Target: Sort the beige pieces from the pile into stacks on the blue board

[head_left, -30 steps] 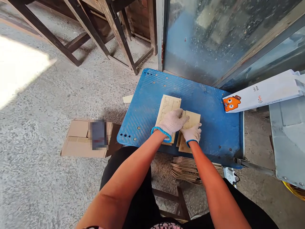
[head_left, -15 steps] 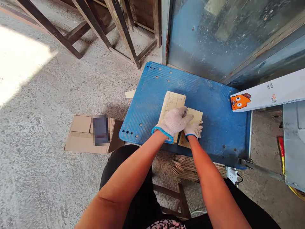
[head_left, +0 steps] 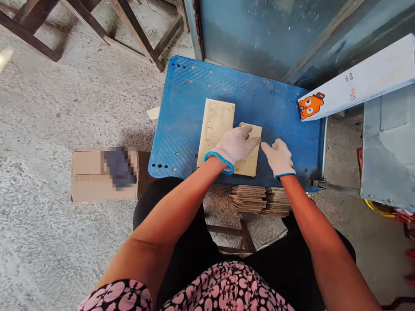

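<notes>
Two pale wooden boards lie side by side on the blue plastic table. The larger left board has dark marks on its face. My left hand, in a white knit glove with a blue cuff, lies across the gap between them, over the smaller right board. Its fingers are stretched out, with thumb apart. To the right of the smaller board is my right hand, gloved the same way. Its thumb and fingers are spread, and nothing shows between them.
Stacks of thin wooden pieces sit below the table's near edge. A cardboard box with a blurred dark item on top stands left. A long white carton leans at the right beside a grey metal machine. Wooden frames stand behind.
My right hand has come off the smaller board and moved right, its fingers opening. My left hand stays over the boards. The whole view has shifted.
</notes>
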Demonstrator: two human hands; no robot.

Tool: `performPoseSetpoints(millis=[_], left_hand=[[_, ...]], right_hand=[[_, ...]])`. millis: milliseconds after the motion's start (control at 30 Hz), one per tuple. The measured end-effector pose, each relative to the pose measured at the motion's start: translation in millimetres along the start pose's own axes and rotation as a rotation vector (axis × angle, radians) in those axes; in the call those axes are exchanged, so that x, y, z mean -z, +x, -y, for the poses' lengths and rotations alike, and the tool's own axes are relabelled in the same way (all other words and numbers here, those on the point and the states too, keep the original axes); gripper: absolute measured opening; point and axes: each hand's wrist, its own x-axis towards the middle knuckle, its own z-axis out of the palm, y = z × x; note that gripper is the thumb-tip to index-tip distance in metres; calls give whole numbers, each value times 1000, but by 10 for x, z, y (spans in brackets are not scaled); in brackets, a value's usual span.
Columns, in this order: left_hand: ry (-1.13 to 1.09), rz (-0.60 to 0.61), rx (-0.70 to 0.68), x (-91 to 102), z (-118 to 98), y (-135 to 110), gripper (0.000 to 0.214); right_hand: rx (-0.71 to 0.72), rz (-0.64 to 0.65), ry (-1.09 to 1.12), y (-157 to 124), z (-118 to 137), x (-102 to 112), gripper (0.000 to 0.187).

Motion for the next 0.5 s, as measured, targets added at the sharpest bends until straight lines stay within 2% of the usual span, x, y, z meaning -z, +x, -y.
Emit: performPoseSetpoints(millis=[100, 200, 300, 400, 500], left_hand=[[82, 78, -61, -239, -78, -72, 44], [203, 221, -104, -529, -101, -242, 41], [335, 405, -53, -819, -54, -501, 37], [440, 553, 27, -1079, 65, -806, 33], [459, 579, 175, -1301, 251, -1097, 33]], right_hand=[[-14, -74, 199, -296, -324, 394, 61], [4, -102, 376, -634, -632, 658, 51], [-31, -103, 502, -884, -824, 746, 46], [-50, -80, 556, -976, -880, 738, 46], [-32, -31, 599, -969, -860, 756, 47]])
